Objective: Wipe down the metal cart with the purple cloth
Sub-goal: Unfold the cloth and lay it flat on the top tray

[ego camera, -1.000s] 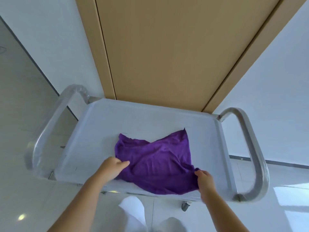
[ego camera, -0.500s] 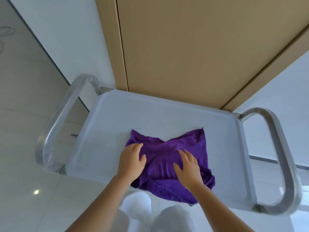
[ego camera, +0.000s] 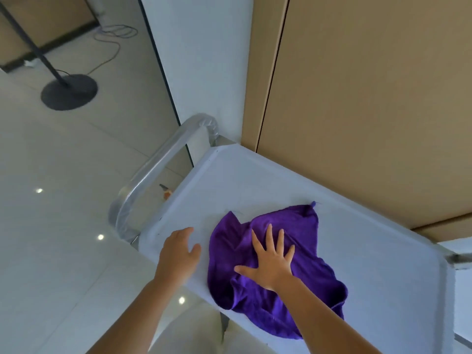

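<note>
On the metal cart (ego camera: 255, 180), right hand (ego camera: 270, 261) splayed flat on purple cloth (ego camera: 301, 226); left hand (ego camera: 178, 254) relaxed beside

cart (ego camera: 255, 185): matt metal | handle (ego camera: 163, 167): shiny | cloth (ego camera: 286, 223): soft fabric

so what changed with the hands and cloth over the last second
Both hands let go of the purple cloth's near corners. The right hand now presses flat on it; the left hand moved off onto the cart top. The cloth remains spread on the cart.
</note>
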The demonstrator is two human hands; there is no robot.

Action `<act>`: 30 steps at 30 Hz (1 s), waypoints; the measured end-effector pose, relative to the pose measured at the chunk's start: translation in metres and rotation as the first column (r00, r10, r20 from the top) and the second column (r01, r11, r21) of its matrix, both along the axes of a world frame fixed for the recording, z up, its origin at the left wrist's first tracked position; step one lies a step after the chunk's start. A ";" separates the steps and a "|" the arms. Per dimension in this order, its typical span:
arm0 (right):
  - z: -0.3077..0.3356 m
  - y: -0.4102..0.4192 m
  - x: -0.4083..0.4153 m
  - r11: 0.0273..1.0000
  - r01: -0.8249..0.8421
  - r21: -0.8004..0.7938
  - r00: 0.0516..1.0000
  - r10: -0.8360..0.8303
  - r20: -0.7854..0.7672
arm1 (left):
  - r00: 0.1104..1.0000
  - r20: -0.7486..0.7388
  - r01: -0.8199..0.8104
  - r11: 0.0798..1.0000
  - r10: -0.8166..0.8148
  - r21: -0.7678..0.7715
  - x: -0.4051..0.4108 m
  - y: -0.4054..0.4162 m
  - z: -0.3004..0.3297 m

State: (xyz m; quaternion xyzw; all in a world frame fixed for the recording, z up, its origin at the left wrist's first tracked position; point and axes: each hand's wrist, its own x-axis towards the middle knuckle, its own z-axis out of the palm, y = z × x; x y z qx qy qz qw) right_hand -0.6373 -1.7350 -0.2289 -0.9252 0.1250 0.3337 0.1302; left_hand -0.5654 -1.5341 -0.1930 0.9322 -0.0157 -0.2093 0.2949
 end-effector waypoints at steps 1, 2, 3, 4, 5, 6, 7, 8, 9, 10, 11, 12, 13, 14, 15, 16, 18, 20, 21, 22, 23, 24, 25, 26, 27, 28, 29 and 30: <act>0.000 0.006 0.013 0.998 -0.070 0.006 0.997 0.070 0.013 | 1.000 -0.005 -0.031 0.999 0.031 -0.016 0.004 0.003 0.000; 0.000 0.013 0.025 0.990 -0.140 0.012 0.990 0.140 0.023 | 0.998 -0.004 -0.060 0.998 0.060 -0.033 0.008 0.005 0.000; 0.000 0.020 0.038 0.980 -0.199 0.020 0.980 0.198 0.032 | 0.997 -0.001 -0.081 0.996 0.081 -0.048 0.011 0.007 0.000; -0.001 0.028 0.051 0.969 -0.245 0.031 0.969 0.244 0.043 | 0.995 0.003 -0.098 0.993 0.098 -0.068 0.016 0.007 -0.001; -0.002 0.035 0.064 0.958 -0.284 0.042 0.958 0.282 0.059 | 0.993 0.011 -0.115 0.990 0.116 -0.083 0.019 0.007 -0.001; -0.003 0.043 0.077 0.947 -0.319 0.049 0.946 0.315 0.077 | 0.990 0.015 -0.138 0.986 0.140 -0.096 0.024 0.008 -0.002; -0.004 0.051 0.090 0.935 -0.352 0.050 0.934 0.346 0.094 | 0.986 0.013 -0.162 0.981 0.165 -0.104 0.028 0.009 -0.002; -0.005 0.058 0.103 0.921 -0.387 0.046 0.919 0.380 0.108 | 0.983 0.012 -0.183 0.976 0.185 -0.117 0.033 0.011 -0.002; -0.006 0.066 0.116 0.905 -0.424 0.042 0.901 0.417 0.120 | 0.981 0.016 -0.190 0.973 0.194 -0.127 0.038 0.013 -0.003; -0.007 0.072 0.128 0.889 -0.457 0.040 0.884 0.449 0.129 | 0.980 0.016 -0.196 0.971 0.200 -0.136 0.043 0.016 -0.004; -0.008 0.077 0.140 0.873 -0.486 0.038 0.867 0.476 0.145 | 0.978 0.021 -0.202 0.969 0.207 -0.141 0.048 0.018 -0.004; -0.010 0.079 0.152 0.858 -0.512 0.035 0.850 0.501 0.163 | 0.976 0.028 -0.209 0.968 0.214 -0.137 0.052 0.021 -0.005; -0.012 0.078 0.166 0.844 -0.536 0.031 0.834 0.523 0.177 | 0.975 0.038 -0.211 0.969 0.217 -0.131 0.057 0.023 -0.008; -0.013 0.076 0.180 0.835 -0.549 0.026 0.824 0.536 0.185 | 0.975 0.035 -0.215 0.968 0.221 -0.127 0.061 0.023 -0.008; -0.014 0.071 0.195 0.839 -0.543 0.025 0.826 0.529 0.195 | 0.974 0.029 -0.221 0.967 0.226 -0.125 0.065 0.024 -0.009; -0.015 0.067 0.211 0.858 -0.512 0.030 0.844 0.497 0.204 | 0.973 0.021 -0.225 0.966 0.229 -0.125 0.069 0.026 -0.012; -0.013 0.057 0.245 0.912 -0.410 0.037 0.896 0.394 0.207 | 0.977 0.031 -0.208 0.971 0.213 -0.115 0.075 0.030 -0.016; -0.011 0.047 0.275 0.946 -0.323 -0.007 0.930 0.319 0.186 | 0.977 0.049 -0.200 0.974 0.206 -0.106 0.079 0.035 -0.020; -0.011 0.045 0.285 0.957 -0.287 -0.038 0.941 0.289 0.177 | 0.977 0.037 -0.204 0.973 0.209 -0.108 0.081 0.037 -0.022; -0.012 0.046 0.290 0.966 -0.250 -0.066 0.949 0.258 0.179 | 0.975 0.019 -0.217 0.971 0.220 -0.105 0.082 0.038 -0.022; -0.014 0.051 0.291 0.973 -0.211 -0.092 0.953 0.226 0.202 | 0.973 0.002 -0.228 0.969 0.229 -0.099 0.083 0.040 -0.023; -0.017 0.059 0.288 0.979 -0.172 -0.110 0.950 0.194 0.245 | 0.970 -0.033 -0.242 0.966 0.240 -0.090 0.083 0.041 -0.023; -0.019 0.069 0.281 0.984 -0.135 -0.115 0.940 0.164 0.298 | 0.966 -0.073 -0.255 0.964 0.249 -0.082 0.085 0.042 -0.021; -0.021 0.079 0.273 0.987 -0.118 -0.114 0.925 0.150 0.349 | 0.958 -0.124 -0.269 0.961 0.259 -0.069 0.087 0.043 -0.018; -0.022 0.089 0.264 0.985 -0.130 -0.110 0.912 0.163 0.378 | 0.942 -0.194 -0.289 0.956 0.276 -0.045 0.091 0.043 -0.014; -0.022 0.099 0.254 0.980 -0.166 -0.106 0.903 0.194 0.384 | 0.916 -0.262 -0.321 0.947 0.303 -0.028 0.096 0.043 -0.010; -0.021 0.108 0.244 0.973 -0.210 -0.095 0.896 0.230 0.380 | 0.895 -0.307 -0.350 0.937 0.325 -0.027 0.099 0.042 -0.005; -0.020 0.116 0.234 0.966 -0.247 -0.075 0.889 0.257 0.379 | 0.872 -0.352 -0.377 0.925 0.340 -0.042 0.104 0.041 -0.001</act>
